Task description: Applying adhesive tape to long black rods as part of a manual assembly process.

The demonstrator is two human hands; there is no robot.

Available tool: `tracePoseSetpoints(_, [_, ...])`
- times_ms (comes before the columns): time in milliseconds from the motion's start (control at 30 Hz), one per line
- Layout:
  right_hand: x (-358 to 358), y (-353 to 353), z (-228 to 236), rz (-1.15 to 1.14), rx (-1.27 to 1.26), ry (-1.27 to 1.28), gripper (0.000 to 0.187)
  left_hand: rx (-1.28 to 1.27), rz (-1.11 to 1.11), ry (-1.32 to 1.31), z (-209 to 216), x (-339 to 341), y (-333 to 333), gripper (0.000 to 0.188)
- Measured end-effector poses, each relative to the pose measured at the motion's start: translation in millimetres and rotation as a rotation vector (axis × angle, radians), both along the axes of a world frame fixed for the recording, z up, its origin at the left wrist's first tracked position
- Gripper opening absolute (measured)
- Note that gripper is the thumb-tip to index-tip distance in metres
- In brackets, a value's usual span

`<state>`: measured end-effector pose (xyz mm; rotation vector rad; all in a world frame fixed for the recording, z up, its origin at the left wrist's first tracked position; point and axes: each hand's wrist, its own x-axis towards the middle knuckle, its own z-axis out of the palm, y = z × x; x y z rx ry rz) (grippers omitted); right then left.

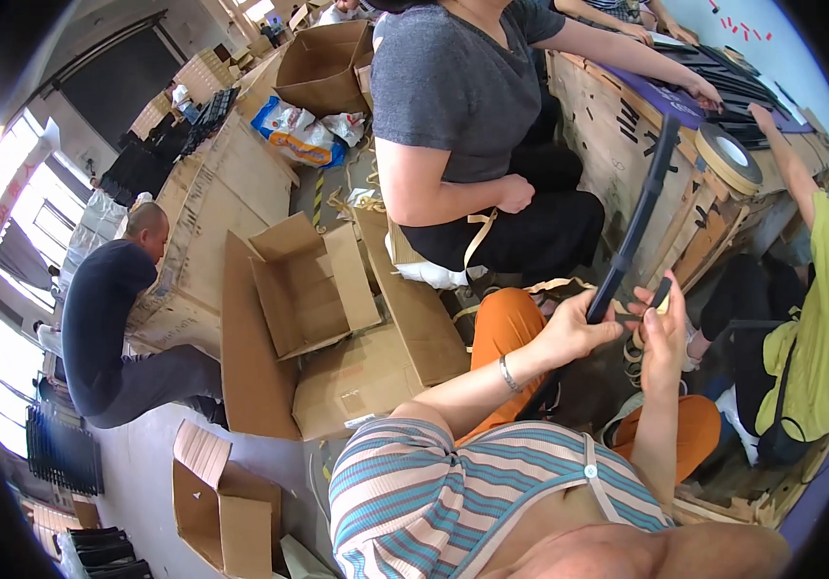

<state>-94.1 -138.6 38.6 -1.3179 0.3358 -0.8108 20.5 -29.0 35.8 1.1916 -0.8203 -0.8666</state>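
A long black bar (642, 214), seemingly a tube with a collar partway along, stands slanted in front of me. My left hand (577, 334) is closed around its lower part. Beside it, my right hand (663, 340) pinches a small dark piece with a pale yellow strip along it (663, 301), near the bar. I cannot make out exactly what that piece is. Below my hands, rolls of tape (634, 362) are partly hidden by my fingers. The bar's lower end drops behind my left forearm, between my orange-clad knees.
Open cardboard boxes (313, 289) stand on my left, with another (226, 511) nearer. A wooden bench (617, 145) ahead carries a large tape roll (726, 160) and black strips (723, 77). Co-workers sit ahead, at right in yellow (820, 328), and at far left (106, 318).
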Motion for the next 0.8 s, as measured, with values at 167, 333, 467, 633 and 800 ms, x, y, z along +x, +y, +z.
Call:
tracePoseSetpoints(167, [4.0,16.0,-2.5,0.103,0.072,-0.120,0.073,-0.146,0.165,-0.148,1.3,-14.5,-20.7,0.020])
tracePoseSetpoints(333, [3.8,17.9,-0.6,0.117,-0.001,-0.156,0.066,-0.025,0.253,-0.289,-5.5,-18.0,-25.4,0.017])
tracePoseSetpoints(467, [-7.9,-17.6,-14.0,-0.137,-0.379,0.147,0.042,0.042,0.206,-0.160,-4.3,-16.0,-18.1,0.018])
tracePoseSetpoints(633, [-19.3,-55.8,-20.6,-0.468,-0.114,0.147,0.026,0.089,0.139,0.028,7.6,-14.6,-14.8,0.023])
tracePoseSetpoints(800, [-22.7,7.2,-2.7,0.008,-0.593,0.232,0.021,0.002,0.197,0.055,8.1,-14.0,-14.5,0.024])
